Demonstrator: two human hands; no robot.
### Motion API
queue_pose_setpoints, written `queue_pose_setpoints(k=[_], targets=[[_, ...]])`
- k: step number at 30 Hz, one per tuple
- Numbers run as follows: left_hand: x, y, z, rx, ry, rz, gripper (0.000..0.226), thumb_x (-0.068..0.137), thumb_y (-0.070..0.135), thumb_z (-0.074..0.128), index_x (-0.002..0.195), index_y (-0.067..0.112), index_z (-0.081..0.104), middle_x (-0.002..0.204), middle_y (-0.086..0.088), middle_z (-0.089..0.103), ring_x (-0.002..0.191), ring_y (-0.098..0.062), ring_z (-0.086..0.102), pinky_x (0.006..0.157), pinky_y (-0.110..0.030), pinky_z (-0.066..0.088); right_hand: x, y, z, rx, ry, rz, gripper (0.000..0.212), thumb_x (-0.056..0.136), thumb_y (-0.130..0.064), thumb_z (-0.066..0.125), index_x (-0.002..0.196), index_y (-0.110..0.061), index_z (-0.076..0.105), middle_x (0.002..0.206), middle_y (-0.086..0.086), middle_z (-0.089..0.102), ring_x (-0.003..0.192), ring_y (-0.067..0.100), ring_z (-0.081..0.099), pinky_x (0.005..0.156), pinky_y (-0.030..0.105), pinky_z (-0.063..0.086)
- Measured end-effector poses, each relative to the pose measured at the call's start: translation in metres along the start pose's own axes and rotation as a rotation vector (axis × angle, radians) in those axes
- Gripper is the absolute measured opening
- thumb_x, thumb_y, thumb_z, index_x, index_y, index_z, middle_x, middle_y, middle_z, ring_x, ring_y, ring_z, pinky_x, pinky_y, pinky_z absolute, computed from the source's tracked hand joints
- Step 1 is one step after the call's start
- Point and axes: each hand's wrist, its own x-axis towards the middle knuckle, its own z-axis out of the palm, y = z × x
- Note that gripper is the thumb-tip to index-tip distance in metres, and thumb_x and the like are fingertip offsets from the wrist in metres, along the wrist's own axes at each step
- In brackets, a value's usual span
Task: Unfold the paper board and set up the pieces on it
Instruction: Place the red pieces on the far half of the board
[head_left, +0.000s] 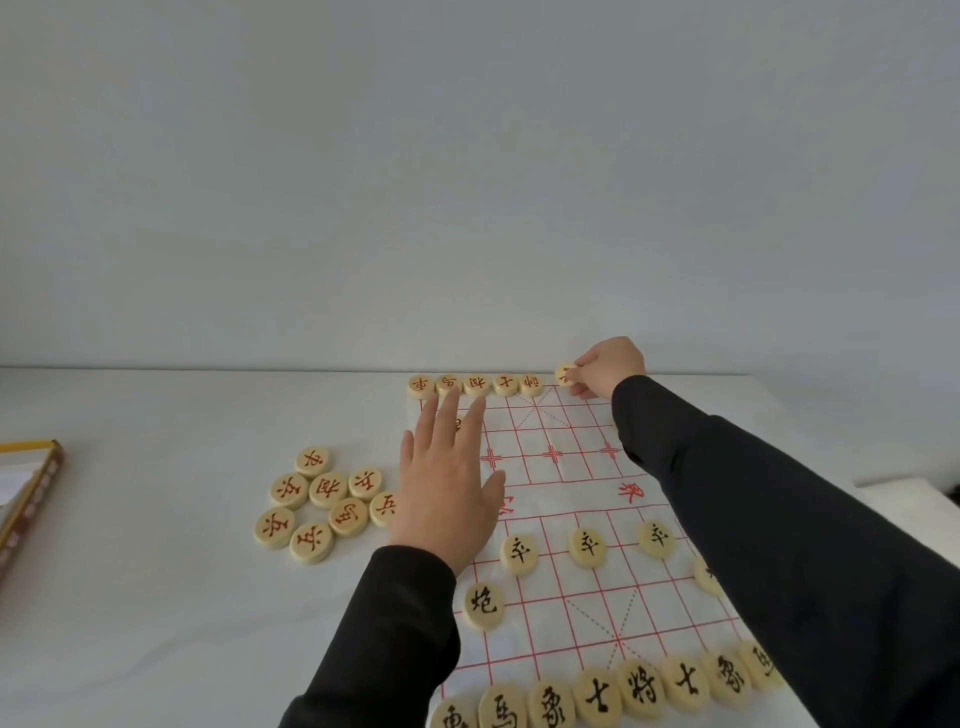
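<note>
Fingers of the right hand (609, 368) pinched a red piece (564, 373) at the far edge of the paper board (571, 467), beside a row of five (476, 385). The left hand (448, 483) lay spread flat on the board. Loose red pieces (322, 504) sat nearby.

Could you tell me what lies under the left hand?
The left hand covers the paper board's left edge. A sliver of one piece shows between its fingers; its character and anything else beneath are hidden.
</note>
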Motion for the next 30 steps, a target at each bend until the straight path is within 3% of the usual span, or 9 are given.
queue_pose_setpoints(k=[4, 6, 9, 14, 17, 21, 24, 30], targets=[[0.000, -0.001, 0.001, 0.010, 0.008, -0.006, 0.072, 0.095, 0.041, 0.044, 0.148, 0.029, -0.002, 0.156, 0.005, -0.015, 0.144, -0.017, -0.015, 0.118, -0.039, 0.002, 0.014, -0.003, 0.011, -0.116, -0.058, 0.061, 0.025, 0.083, -0.028, 0.068, 0.094, -0.005, 0.068, 0.086, 0.002, 0.073, 0.082, 0.013, 0.069, 0.073, 0.023, 0.053], [0.000, -0.001, 0.000, 0.010, 0.013, -0.006, 0.072, 0.094, 0.041, 0.044, 0.148, 0.029, -0.003, 0.156, 0.005, -0.016, 0.144, -0.017, -0.015, 0.119, -0.038, 0.002, 0.029, 0.003, 0.017, -0.095, -0.073, 0.094, 0.030, 0.079, -0.029, 0.072, 0.096, -0.005, 0.066, 0.090, 0.005, 0.073, 0.085, 0.016, 0.069, 0.081, 0.028, 0.055], [0.000, 0.000, -0.001, 0.015, 0.011, -0.008, 0.072, 0.095, 0.041, 0.044, 0.148, 0.029, -0.003, 0.156, 0.006, -0.016, 0.143, -0.017, -0.015, 0.119, -0.038, 0.003, 0.031, 0.003, 0.017, -0.004, -0.095, 0.148, 0.030, 0.078, -0.020, 0.074, 0.097, 0.000, 0.061, 0.087, 0.012, 0.072, 0.083, 0.023, 0.071, 0.082, 0.036, 0.057], [0.000, 0.000, -0.001, 0.005, 0.007, -0.017, 0.072, 0.094, 0.040, 0.046, 0.148, 0.029, -0.001, 0.156, 0.006, -0.016, 0.144, -0.017, -0.015, 0.119, -0.039, 0.003, 0.021, -0.004, 0.012, -0.023, -0.103, 0.165, 0.015, 0.086, -0.012, 0.066, 0.087, -0.001, 0.057, 0.074, 0.012, 0.070, 0.078, 0.021, 0.072, 0.079, 0.034, 0.058], [-0.001, 0.000, -0.001, 0.003, -0.003, -0.021, 0.072, 0.094, 0.040, 0.046, 0.148, 0.030, 0.000, 0.156, 0.006, -0.016, 0.144, -0.018, -0.014, 0.119, -0.039, 0.005, 0.020, -0.007, 0.012, -0.092, -0.116, 0.142, 0.017, 0.088, -0.014, 0.064, 0.077, -0.004, 0.055, 0.081, 0.011, 0.070, 0.068, 0.018, 0.068, 0.067, 0.027, 0.057], [0.000, 0.000, -0.002, 0.002, -0.001, -0.022, 0.071, 0.094, 0.040, 0.046, 0.148, 0.031, 0.001, 0.156, 0.007, -0.016, 0.144, -0.017, -0.013, 0.119, -0.039, 0.005, 0.019, -0.011, 0.011, -0.192, -0.130, 0.131, 0.020, 0.090, -0.018, 0.061, 0.075, -0.006, 0.053, 0.078, 0.008, 0.069, 0.051, 0.013, 0.058, 0.049, 0.020, 0.044], [0.000, 0.000, -0.002, 0.000, 0.004, -0.017, 0.070, 0.094, 0.040, 0.046, 0.148, 0.031, 0.003, 0.156, 0.007, -0.016, 0.144, -0.017, -0.013, 0.119, -0.038, 0.005, 0.019, -0.013, 0.012, -0.210, -0.152, 0.141, 0.016, 0.091, -0.018, 0.060, 0.081, -0.005, 0.056, 0.073, 0.007, 0.068, 0.051, 0.013, 0.058, 0.051, 0.021, 0.046], [0.001, -0.001, -0.001, -0.008, 0.005, -0.021, 0.068, 0.094, 0.040, 0.046, 0.148, 0.032, 0.005, 0.156, 0.007, -0.014, 0.144, -0.017, -0.010, 0.119, -0.037, 0.006, 0.022, -0.009, 0.014, -0.293, -0.095, 0.072, 0.018, 0.088, -0.021, 0.062, 0.079, -0.008, 0.055, 0.083, 0.009, 0.071, 0.054, 0.016, 0.058, 0.051, 0.023, 0.045]])
